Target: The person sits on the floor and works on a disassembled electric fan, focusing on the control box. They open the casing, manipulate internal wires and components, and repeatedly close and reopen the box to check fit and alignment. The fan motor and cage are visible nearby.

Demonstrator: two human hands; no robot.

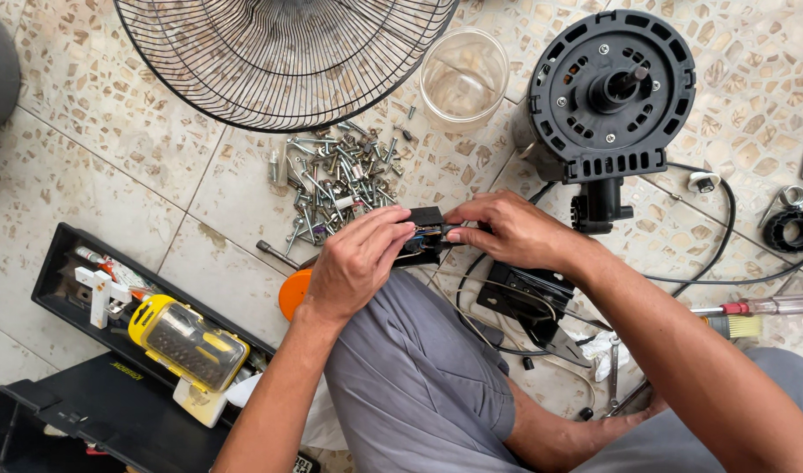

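Grey-trousered knees [419, 377] fill the near edge, and just past them both hands work over the lap. Left hand [359, 261] has its fingers closed round a small black switch box [426, 235], steadying it; right hand [507, 229] pinches narrowly at its right end, where wires show. Farther right stands the fan motor [607, 92], shaft up. At near left a black toolbox tray [64, 263] holds a yellow bit case [187, 342]. Beside the loose screws [336, 175], the clear jar [463, 77] looks empty.

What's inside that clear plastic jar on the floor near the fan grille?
The clear jar looks empty; the floor tiles show through it. The screws lie in a loose pile beside it on the floor, not inside.
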